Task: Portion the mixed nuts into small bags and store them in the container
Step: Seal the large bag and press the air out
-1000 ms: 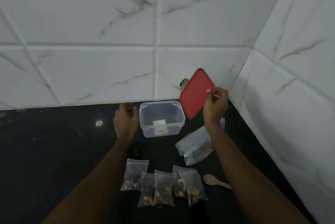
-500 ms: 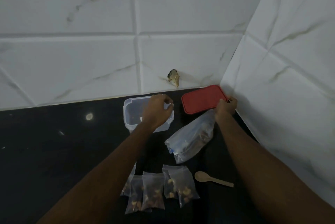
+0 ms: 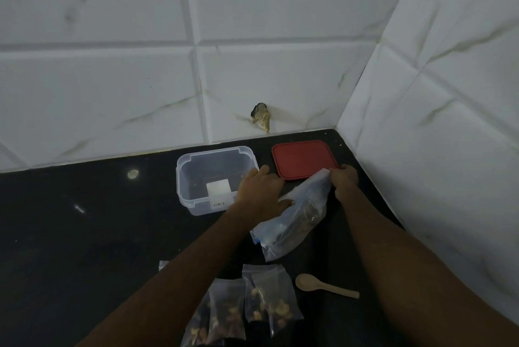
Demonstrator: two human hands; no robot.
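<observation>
The far top corner of the large bag (image 3: 295, 223) is pinched by the right hand (image 3: 344, 182), just beside the near edge of the red lid (image 3: 304, 159). The left hand (image 3: 261, 192) is laid against the left side of the bag's mouth, back to the camera; whether its fingers are closed on the plastic cannot be told, as they are hidden under the palm. The bag's long axis is set from far right, where the mouth is held between the hands, to near left, where its bottom is rested on the counter (image 3: 84, 234); nuts (image 3: 309, 213) are dimly seen inside. The clear container (image 3: 196, 207) is found open just left of the left hand, almost touched by its thumb, so that hand is judged the nearer for any drop into it. The lid is laid flat to its right, apart from it. The filled small bags (image 3: 269, 301) are placed well to the near side of both hands, with the wooden spoon (image 3: 323, 286) to their right. The coming move is judged to turn on this: bags near, container far and left. Some small bags are covered by the left forearm (image 3: 168, 290) and cut off by the lower frame edge, so they cannot be counted
</observation>
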